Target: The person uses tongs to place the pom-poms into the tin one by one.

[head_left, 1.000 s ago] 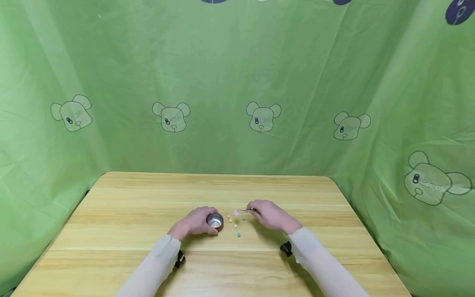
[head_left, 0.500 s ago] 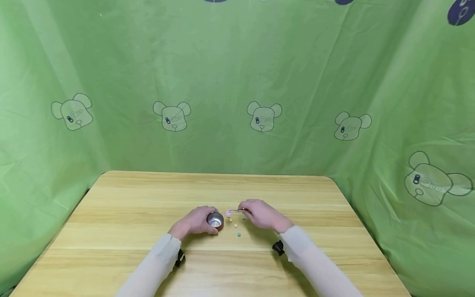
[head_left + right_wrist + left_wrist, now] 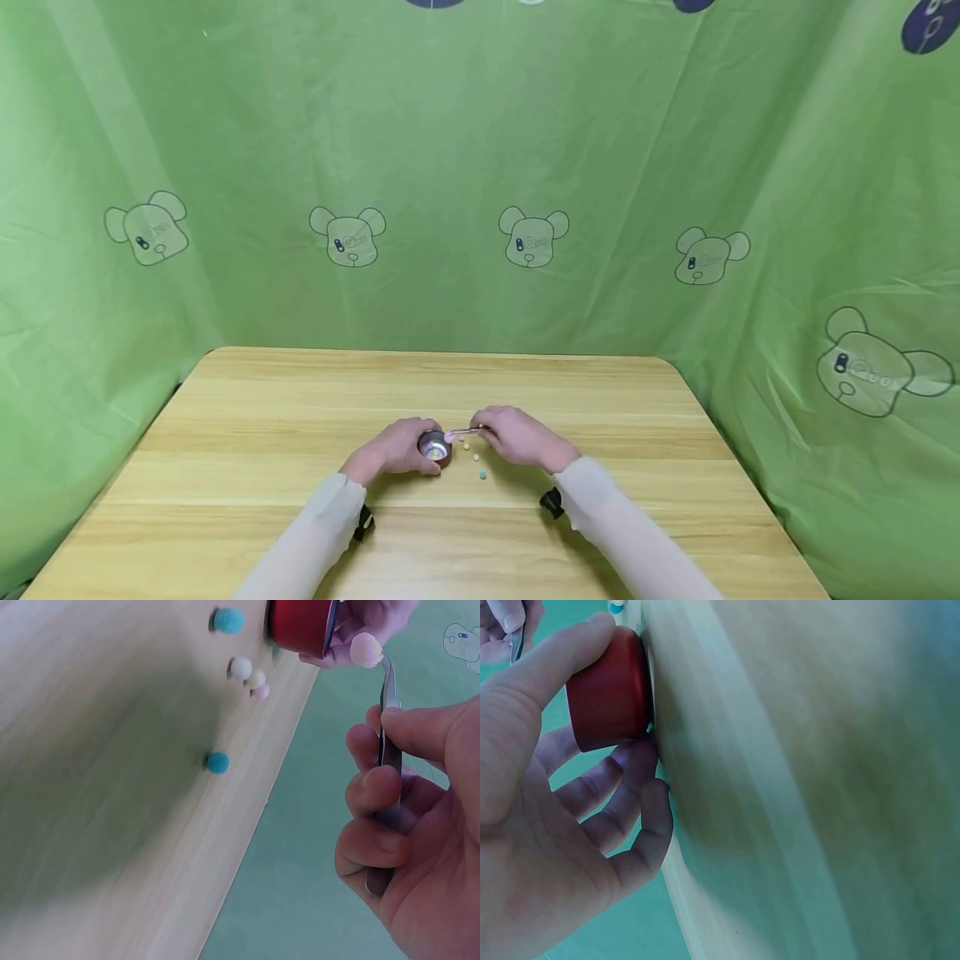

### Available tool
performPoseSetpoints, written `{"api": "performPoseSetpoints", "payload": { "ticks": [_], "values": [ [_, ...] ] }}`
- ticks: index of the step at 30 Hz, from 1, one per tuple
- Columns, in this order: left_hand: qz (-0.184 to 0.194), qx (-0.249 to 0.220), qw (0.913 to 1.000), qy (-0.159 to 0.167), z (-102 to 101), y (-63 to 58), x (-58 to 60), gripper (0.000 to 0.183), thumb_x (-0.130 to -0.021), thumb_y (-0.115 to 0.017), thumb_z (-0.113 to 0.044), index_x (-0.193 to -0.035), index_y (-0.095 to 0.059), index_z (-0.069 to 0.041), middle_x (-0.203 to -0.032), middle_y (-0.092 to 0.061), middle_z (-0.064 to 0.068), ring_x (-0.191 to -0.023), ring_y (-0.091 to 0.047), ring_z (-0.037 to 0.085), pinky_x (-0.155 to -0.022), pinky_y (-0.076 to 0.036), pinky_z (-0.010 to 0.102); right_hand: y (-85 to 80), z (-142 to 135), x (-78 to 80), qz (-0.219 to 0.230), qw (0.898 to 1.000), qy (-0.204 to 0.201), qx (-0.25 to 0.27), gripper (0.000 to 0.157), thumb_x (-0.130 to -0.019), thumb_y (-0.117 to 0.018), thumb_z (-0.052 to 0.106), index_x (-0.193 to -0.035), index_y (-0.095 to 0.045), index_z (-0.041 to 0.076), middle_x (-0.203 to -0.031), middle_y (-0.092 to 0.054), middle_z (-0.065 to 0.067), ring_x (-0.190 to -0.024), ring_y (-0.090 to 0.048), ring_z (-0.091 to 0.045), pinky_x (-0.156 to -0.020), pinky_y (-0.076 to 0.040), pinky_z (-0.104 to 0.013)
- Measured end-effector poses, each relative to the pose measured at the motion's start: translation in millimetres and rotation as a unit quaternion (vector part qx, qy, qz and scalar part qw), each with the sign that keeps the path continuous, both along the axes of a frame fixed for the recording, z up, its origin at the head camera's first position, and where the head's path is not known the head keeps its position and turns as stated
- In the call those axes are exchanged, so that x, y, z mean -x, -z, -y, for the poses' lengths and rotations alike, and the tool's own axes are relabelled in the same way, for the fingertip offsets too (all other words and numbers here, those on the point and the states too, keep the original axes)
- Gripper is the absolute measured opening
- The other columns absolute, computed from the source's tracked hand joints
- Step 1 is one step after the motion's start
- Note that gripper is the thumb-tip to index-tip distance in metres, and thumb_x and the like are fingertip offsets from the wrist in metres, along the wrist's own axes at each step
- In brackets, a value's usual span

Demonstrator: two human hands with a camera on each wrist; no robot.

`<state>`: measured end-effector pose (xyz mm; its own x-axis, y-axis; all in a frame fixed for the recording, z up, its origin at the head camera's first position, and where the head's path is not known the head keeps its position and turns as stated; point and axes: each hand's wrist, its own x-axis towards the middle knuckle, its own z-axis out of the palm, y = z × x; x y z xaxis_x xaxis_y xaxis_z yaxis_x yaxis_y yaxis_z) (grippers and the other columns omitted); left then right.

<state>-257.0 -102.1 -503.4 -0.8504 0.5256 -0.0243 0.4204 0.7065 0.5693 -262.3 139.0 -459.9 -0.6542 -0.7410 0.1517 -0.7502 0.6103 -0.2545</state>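
Note:
My left hand [image 3: 397,448] curls its thumb and fingers round a small red tin [image 3: 609,694] with a silver inside, standing upright on the table. Some small pale pieces show at its bottom in the head view. My right hand [image 3: 521,435] pinches a pair of metal tweezers [image 3: 390,746] between thumb and fingers. The bent tips grip a pale pink ball [image 3: 366,650], which overlaps the tin's right rim in the head view. On the table right of the tin lie a white ball [image 3: 241,668], a yellowish ball [image 3: 256,678] and another pink ball [image 3: 260,691].
A teal ball [image 3: 228,620] lies nearer the person, and a blue ball [image 3: 217,763] lies under the right hand, hidden in the head view. The wooden table [image 3: 300,383] ends at a green curtain [image 3: 442,308] with bear-face prints.
My right hand has moved left with the tweezers and the pink ball, from over the loose balls to the tin's rim. The left hand and the tin have stayed in place.

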Motion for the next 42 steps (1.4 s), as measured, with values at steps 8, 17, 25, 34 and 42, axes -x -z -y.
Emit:
{"api": "performPoseSetpoints", "payload": {
  "ticks": [8,17,25,34,42],
  "values": [
    [-0.002,-0.004,1.0,0.001,0.2,-0.8,-0.1,0.052,-0.07,-0.083,-0.032,-0.113,-0.059,-0.013,-0.101,-0.061,-0.001,-0.09,-0.056,0.016,-0.081,-0.045,0.036,5.6,6.7,1.5,0.021,1.0,-0.001,-0.005,0.014,-0.096,-0.053,0.012,-0.103,-0.065,0.009,-0.094,-0.064,0.001,-0.085,-0.06,-0.011,-0.08,-0.05,-0.03],
    [0.0,-0.003,1.0,-0.001,0.1,0.4,0.7,0.052,-0.071,-0.083,-0.032,-0.113,-0.059,-0.013,-0.101,-0.061,-0.002,-0.092,-0.056,0.016,-0.083,-0.045,0.036,8.0,11.2,0.7,0.024,1.0,-0.001,-0.018,0.013,-0.096,-0.054,0.013,-0.103,-0.064,0.011,-0.093,-0.062,0.003,-0.085,-0.059,-0.009,-0.079,-0.05,-0.029],
    [0.0,-0.007,1.0,0.001,-0.2,-0.5,0.6,0.05,-0.071,-0.083,-0.032,-0.111,-0.06,-0.014,-0.1,-0.062,-0.003,-0.091,-0.056,0.016,-0.082,-0.045,0.036,13.4,13.2,4.4,0.026,0.999,-0.002,-0.024,0.013,-0.096,-0.054,0.013,-0.104,-0.064,0.011,-0.093,-0.062,0.004,-0.083,-0.058,-0.008,-0.077,-0.05,-0.028],
    [0.004,-0.008,1.0,0.001,-0.8,-1.6,-1.5,0.049,-0.072,-0.082,-0.032,-0.112,-0.06,-0.014,-0.101,-0.062,-0.003,-0.093,-0.057,0.016,-0.083,-0.045,0.036,17.6,13.1,4.0,0.041,0.999,0.01,-0.031,0.014,-0.097,-0.054,0.016,-0.104,-0.064,0.012,-0.092,-0.061,0.006,-0.082,-0.057,-0.007,-0.077,-0.049,-0.028],
    [0.002,-0.01,0.9999,0.002,0.7,-1.4,-1.0,0.049,-0.071,-0.082,-0.031,-0.111,-0.06,-0.013,-0.1,-0.062,-0.002,-0.092,-0.056,0.016,-0.083,-0.045,0.037,21.8,11.5,5.0,0.028,0.999,0.012,-0.034,0.012,-0.096,-0.055,0.016,-0.103,-0.065,0.013,-0.092,-0.061,0.006,-0.082,-0.058,-0.008,-0.076,-0.049,-0.029]
  ]
}}
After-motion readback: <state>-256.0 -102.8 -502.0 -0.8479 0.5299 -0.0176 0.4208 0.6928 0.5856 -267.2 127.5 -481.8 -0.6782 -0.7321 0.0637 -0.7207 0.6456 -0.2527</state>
